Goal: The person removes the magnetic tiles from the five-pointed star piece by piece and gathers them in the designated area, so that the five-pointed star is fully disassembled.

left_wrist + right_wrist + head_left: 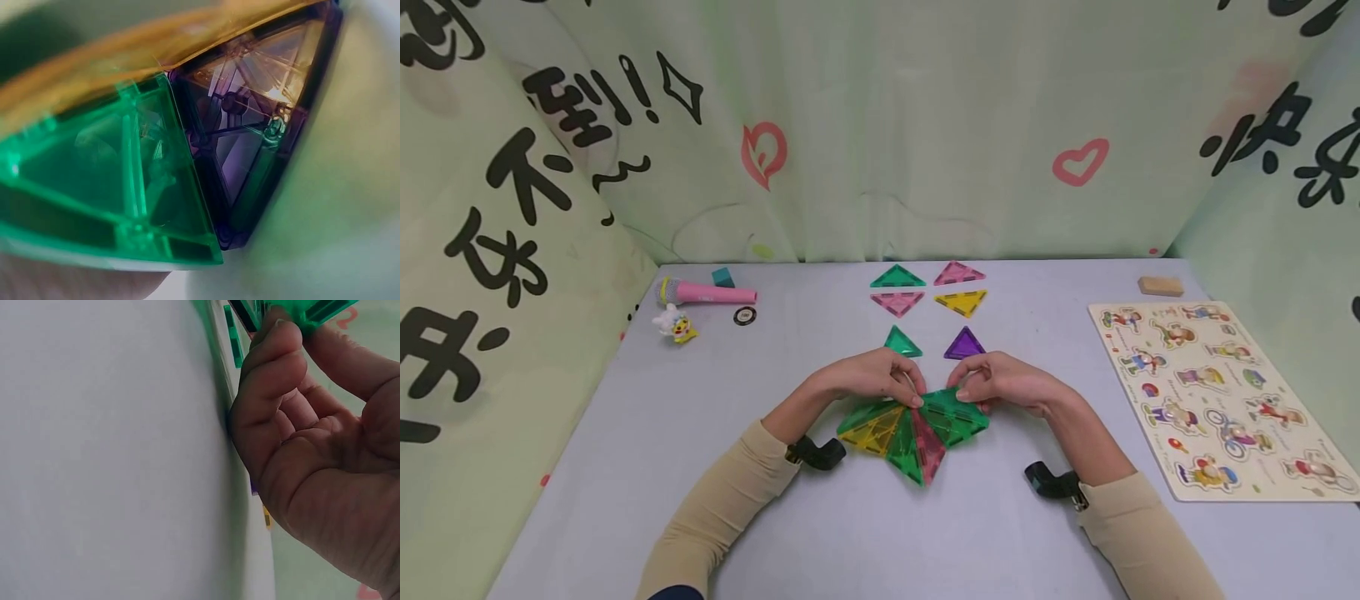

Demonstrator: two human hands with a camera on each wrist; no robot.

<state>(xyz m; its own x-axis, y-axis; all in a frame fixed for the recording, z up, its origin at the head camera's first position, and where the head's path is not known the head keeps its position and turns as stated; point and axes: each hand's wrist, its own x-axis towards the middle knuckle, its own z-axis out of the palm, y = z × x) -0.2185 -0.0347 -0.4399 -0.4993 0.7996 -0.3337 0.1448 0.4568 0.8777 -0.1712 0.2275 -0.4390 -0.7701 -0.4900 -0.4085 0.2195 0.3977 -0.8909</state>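
Note:
In the head view a build of see-through triangular magnetic tiles, green, yellow and pink [930, 450], spreads like a fan between the hands. My left hand [874, 375] pinches it at the top middle, thumb and fingertips together where the tile points meet. On the other side my right hand [1011, 382] grips the upper edge of a green tile [951, 418] between thumb and fingers. Close up in the left wrist view, a green tile [112, 181] meets a dark purple-looking one [234, 131]. The right wrist view shows curled fingers [269, 381] at a green tile [328, 311].
Behind the hands lie loose triangle tiles, among them a green one [902, 342], a purple one [965, 343] and a yellow one [961, 302]. A pink toy microphone [715, 292] and small figure [676, 325] are back left. A picture puzzle board [1217, 400] and wooden block [1161, 287] lie right.

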